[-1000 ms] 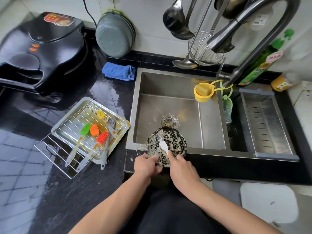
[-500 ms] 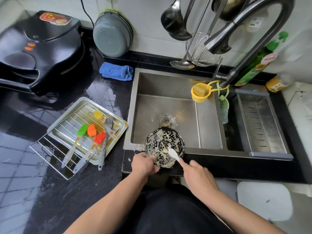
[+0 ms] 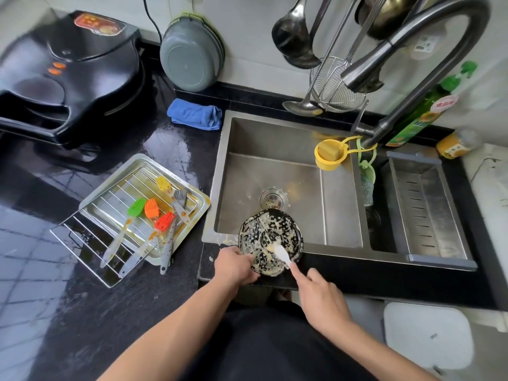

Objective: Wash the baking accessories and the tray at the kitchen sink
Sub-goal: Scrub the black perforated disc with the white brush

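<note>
A black countertop [image 3: 82, 312], wet and glossy, runs along the left, with a black electric griddle [image 3: 66, 75] at its far corner. The stainless double sink [image 3: 341, 210] fills the middle and right; its dark gooseneck faucet [image 3: 428, 50] arches over the divider, and a yellow cup-shaped holder [image 3: 330, 155] with a sponge hangs at the faucet's base. On the counter just left of the sink lies the metal baking tray [image 3: 198, 204], a wire rack [image 3: 82, 243] resting partly in it and jutting out over its near-left edge. Five silicone basting brushes lie across tray and rack — yellow [image 3: 162, 183], grey [image 3: 181, 196], green [image 3: 137, 207], orange [image 3: 151, 208] and red [image 3: 164, 220] heads. A folded blue cloth [image 3: 195, 114] sits near the sink's back-left corner. At the near rim of the left basin, a round dark dish [image 3: 270, 242] speckled with pale batter is tilted toward the person. The left hand [image 3: 233, 266] grips its left edge, fingers curled round the rim. The right hand [image 3: 320, 295] pinches the handle of a white brush [image 3: 281, 253] — its head touches the dish's inner face.
</note>
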Available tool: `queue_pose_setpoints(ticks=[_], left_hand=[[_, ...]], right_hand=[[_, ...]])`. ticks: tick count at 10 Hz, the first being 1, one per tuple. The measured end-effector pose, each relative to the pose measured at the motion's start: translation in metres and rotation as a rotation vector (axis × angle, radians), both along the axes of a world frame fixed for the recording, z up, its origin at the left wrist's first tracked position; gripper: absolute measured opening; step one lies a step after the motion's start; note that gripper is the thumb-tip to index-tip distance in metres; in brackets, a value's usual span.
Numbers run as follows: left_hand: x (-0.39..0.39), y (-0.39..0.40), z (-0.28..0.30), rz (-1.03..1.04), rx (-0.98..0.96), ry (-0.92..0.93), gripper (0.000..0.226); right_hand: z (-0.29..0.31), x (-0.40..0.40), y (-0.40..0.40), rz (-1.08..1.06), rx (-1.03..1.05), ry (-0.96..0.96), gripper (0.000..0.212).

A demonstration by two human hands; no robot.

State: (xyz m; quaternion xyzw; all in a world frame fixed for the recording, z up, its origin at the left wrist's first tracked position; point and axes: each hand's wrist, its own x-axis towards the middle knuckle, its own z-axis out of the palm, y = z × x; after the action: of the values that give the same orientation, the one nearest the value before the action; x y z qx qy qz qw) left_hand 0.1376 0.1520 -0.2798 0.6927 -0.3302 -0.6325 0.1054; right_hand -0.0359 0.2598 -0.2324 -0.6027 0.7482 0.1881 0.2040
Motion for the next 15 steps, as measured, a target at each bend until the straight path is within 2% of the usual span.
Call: queue_pose_setpoints(ticks=[1,2,3,4,5,6,7,8,9,10,12,13,14,15], left_hand=[[-0.002,-0.002,0.002,0.015,0.016,0.022,0.016],[-0.002,-0.003,-0.003,-0.017,-0.006,-0.046,0.016],[-0.001,-0.004,0.004,0.035,0.01,0.002,0.019],[-0.001,-0.006,0.001,-0.079,-0.015,-0.062,0.029],[0.002,-0.005,0.013,-0.091,-0.008,-0.115,0.031],[0.004,-0.003,0.004,-0.216,-0.041,-0.191,0.021],[0.002,0.0,0.004,-0.198,-0.028,-0.124,0.014],[0.007,0.0,0.01,-0.219,-0.033,-0.159,0.028],[0.01,0.0,0.01,-0.228,-0.046,-0.154,0.035],[0.009,0.0,0.01,-0.132,0.003,-0.043,0.021],[0.01,0.0,0.008,-0.031,0.008,0.006,0.019],[0.012,0.001,0.01,-0.024,0.01,0.012,0.02],[0.013,0.0,0.007,-0.027,0.014,0.031,0.018],[0.014,0.0,0.004,-0.061,0.022,0.047,0.015]], right_hand=[[-0.005,0.016,-0.037,0.037,-0.09,-0.001,0.064],[-0.007,0.018,-0.055,0.044,-0.132,0.005,0.064],[-0.008,0.011,-0.041,0.086,-0.13,0.01,0.067],[-0.013,-0.005,-0.011,0.119,-0.128,0.049,0.068],[-0.019,-0.022,0.005,0.078,-0.18,0.081,0.06],[-0.018,-0.014,-0.003,0.091,-0.24,-0.001,0.055],[-0.014,0.01,-0.04,-0.028,-0.346,-0.09,0.059],[-0.012,0.026,-0.073,-0.153,-0.288,-0.168,0.061],[-0.01,0.044,-0.074,0.043,-0.242,-0.181,0.062],[-0.012,0.029,-0.084,-0.113,-0.252,-0.127,0.062],[-0.012,0.044,-0.079,0.02,-0.191,-0.174,0.055],[-0.014,0.03,-0.087,-0.19,-0.23,-0.119,0.058],[-0.014,0.028,-0.076,-0.114,-0.211,-0.157,0.057],[-0.01,0.008,-0.075,-0.103,-0.233,-0.11,0.052]])
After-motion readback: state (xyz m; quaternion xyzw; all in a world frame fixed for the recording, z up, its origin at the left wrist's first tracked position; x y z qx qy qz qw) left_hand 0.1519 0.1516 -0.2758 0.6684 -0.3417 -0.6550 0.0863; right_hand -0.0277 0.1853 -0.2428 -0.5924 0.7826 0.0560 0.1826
